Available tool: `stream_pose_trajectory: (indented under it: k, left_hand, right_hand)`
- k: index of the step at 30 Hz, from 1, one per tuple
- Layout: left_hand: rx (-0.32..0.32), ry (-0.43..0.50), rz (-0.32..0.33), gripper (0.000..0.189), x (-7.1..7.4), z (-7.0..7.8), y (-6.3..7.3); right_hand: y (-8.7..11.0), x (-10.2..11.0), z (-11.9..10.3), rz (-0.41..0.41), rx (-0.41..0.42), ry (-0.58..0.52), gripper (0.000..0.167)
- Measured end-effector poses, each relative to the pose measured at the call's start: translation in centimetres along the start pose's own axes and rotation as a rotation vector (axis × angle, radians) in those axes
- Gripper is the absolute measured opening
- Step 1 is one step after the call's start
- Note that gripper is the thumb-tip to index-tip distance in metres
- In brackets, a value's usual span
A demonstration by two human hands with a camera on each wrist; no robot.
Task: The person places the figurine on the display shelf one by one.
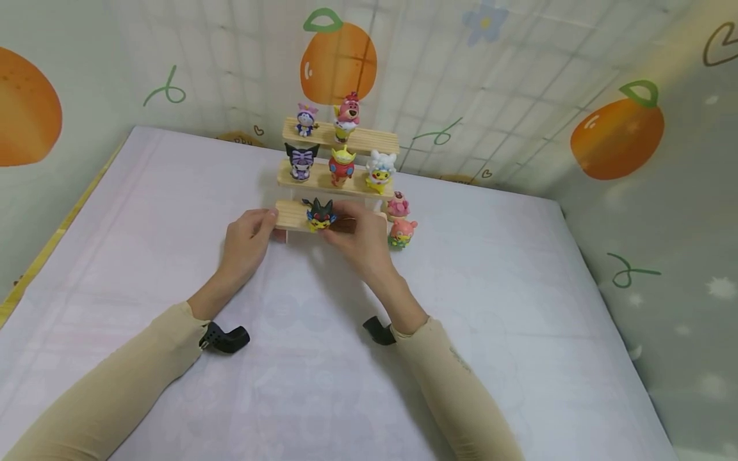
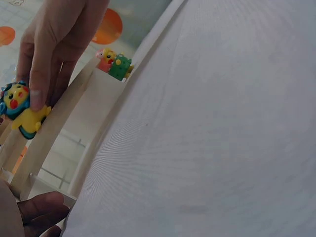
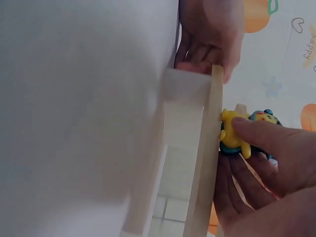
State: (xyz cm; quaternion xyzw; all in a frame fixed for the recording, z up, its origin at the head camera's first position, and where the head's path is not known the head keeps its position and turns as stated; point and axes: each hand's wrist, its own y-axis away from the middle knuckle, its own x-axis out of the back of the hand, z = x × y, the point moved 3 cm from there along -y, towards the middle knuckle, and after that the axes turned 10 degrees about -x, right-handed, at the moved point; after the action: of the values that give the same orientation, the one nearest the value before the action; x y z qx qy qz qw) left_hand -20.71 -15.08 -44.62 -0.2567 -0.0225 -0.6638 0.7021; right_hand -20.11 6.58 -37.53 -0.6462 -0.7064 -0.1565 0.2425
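Note:
A three-tier display stand (image 1: pixel 288 216) with wooden boards stands toward the back of the table in the head view. My right hand (image 1: pixel 364 240) pinches a small yellow figurine (image 1: pixel 320 216) with a dark, pointed-eared hood at the lowest board. In the right wrist view, the figurine's (image 3: pixel 232 132) yellow body meets the board, thumb on its front. My left hand (image 1: pixel 248 240) grips the left end of that lowest board, thumb near the top and fingers curled below. In the left wrist view, only some left fingers (image 2: pixel 44 212) show beside the stand's white support.
The top board holds a purple figurine (image 1: pixel 305 120) and a pink bear figurine (image 1: pixel 347 116). On the middle board stand a black-eared figurine (image 1: pixel 301 161), a red-and-green one (image 1: pixel 342 166) and a white-hooded one (image 1: pixel 380 171). Two pink figurines (image 1: pixel 401 233) stand right of the stand.

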Motion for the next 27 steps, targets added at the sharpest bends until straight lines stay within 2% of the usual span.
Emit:
stream_pose_trajectory:
  k: [5, 15, 20, 27]
  left_hand:
    - [0.006, -0.017, 0.007, 0.049, 0.1, 0.1, 0.0]
    - [-0.035, -0.027, 0.014, 0.05, 0.0, -0.3, -0.1]
    - [-0.028, -0.025, -0.005, 0.05, -0.1, -0.4, 0.0]
    - [-0.048, -0.028, 0.001, 0.052, 0.1, -0.3, -0.1]
  right_hand:
    - [-0.5, -1.3, -0.8, -0.015, 0.023, 0.038, 0.039]
    - [-1.8, -3.2, -1.5, -0.003, 0.072, 0.099, 0.039]
    - [-2.0, -3.5, -1.2, 0.01, 0.06, 0.1, 0.04]
    - [-2.0, -3.6, -1.3, 0.039, 0.083, 0.124, 0.04]
